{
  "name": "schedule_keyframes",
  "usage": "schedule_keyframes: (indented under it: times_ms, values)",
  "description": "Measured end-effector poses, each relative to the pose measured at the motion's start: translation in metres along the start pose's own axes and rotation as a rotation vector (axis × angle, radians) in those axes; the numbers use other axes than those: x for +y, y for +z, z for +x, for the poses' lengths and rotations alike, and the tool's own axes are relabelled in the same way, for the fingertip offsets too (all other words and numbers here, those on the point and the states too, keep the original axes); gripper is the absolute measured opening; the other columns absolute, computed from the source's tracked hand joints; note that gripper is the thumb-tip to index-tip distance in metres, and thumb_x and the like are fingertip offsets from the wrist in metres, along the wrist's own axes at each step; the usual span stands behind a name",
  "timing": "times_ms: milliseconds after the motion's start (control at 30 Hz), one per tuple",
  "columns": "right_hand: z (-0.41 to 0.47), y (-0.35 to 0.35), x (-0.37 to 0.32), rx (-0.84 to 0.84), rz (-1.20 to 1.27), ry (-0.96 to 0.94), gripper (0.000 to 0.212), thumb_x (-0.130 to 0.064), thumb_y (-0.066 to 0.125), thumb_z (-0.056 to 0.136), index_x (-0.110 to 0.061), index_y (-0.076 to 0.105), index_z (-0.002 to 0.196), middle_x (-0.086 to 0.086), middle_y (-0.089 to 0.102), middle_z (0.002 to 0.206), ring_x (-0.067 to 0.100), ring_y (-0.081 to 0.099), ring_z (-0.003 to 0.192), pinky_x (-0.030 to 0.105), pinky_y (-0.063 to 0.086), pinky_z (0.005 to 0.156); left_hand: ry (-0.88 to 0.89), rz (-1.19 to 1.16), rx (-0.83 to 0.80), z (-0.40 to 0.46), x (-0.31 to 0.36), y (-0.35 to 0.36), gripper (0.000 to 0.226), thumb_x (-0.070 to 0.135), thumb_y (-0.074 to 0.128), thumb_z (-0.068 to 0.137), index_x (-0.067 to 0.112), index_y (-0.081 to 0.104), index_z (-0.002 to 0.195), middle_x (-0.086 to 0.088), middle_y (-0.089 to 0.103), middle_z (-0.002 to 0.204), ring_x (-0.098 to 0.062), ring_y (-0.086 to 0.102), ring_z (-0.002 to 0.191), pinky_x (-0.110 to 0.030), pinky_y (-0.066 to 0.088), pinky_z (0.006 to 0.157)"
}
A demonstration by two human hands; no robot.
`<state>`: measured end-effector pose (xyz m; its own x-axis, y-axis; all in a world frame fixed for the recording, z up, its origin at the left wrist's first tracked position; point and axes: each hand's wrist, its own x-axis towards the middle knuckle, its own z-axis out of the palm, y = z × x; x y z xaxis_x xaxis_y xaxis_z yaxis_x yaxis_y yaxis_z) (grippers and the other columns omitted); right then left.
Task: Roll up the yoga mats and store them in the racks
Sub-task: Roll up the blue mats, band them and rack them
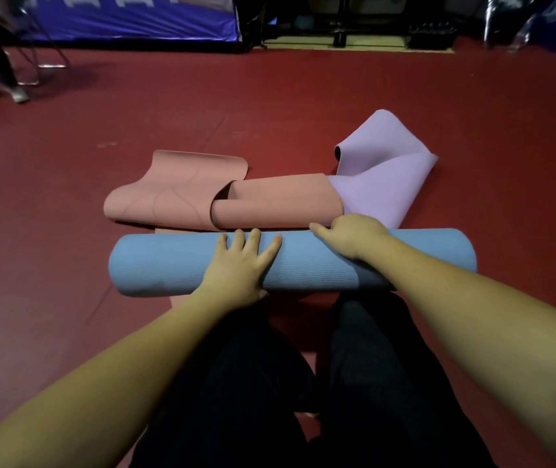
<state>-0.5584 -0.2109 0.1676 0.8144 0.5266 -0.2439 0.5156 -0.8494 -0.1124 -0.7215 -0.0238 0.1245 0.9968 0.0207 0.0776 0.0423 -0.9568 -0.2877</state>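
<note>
A blue yoga mat (168,265), rolled into a thick cylinder, lies crosswise on the red floor in front of my knees. My left hand (239,265) lies flat on top of the roll with fingers spread. My right hand (351,234) is on the roll's top right of centre, fingers curled over its far side. Behind the roll lies a loosely folded pink mat (270,204). A crumpled lilac mat (388,177) lies partly under the pink one, at the right.
The red floor (67,265) stretches all round. A person's legs and chair legs (6,72) are at the far left. A blue banner (128,18) and dark equipment (354,25) line the back wall. My dark trousers (354,383) fill the near foreground.
</note>
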Motion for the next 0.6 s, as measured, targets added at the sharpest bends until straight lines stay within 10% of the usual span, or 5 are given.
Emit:
schedule_keyframes:
  times_ms: [367, 600]
  values:
    - [-0.019, -0.019, 0.010, -0.351, 0.092, -0.023, 0.071, -0.070, 0.030, 0.094, -0.019, 0.059, 0.134, 0.008, 0.047, 0.149, 0.026, 0.047, 0.132, 0.039, 0.032, 0.107, 0.129, -0.138, -0.225, -0.021, -0.001, -0.062, 0.116, 0.080, 0.061, 0.059, 0.033, 0.010, 0.152, 0.002, 0.047, 0.137, -0.027, 0.049, 0.118, -0.044, 0.041, 0.095]
    - [-0.010, -0.013, 0.010, -0.093, 0.119, -0.100, 0.048, -0.055, 0.038, 0.098, -0.018, 0.068, 0.099, 0.004, 0.065, 0.113, 0.023, 0.057, 0.099, 0.037, 0.045, 0.084, 0.115, -0.293, -0.386, 0.002, -0.015, -0.059, 0.119, 0.083, 0.067, 0.055, 0.039, 0.013, 0.151, 0.006, 0.045, 0.142, -0.025, 0.044, 0.127, -0.047, 0.040, 0.103]
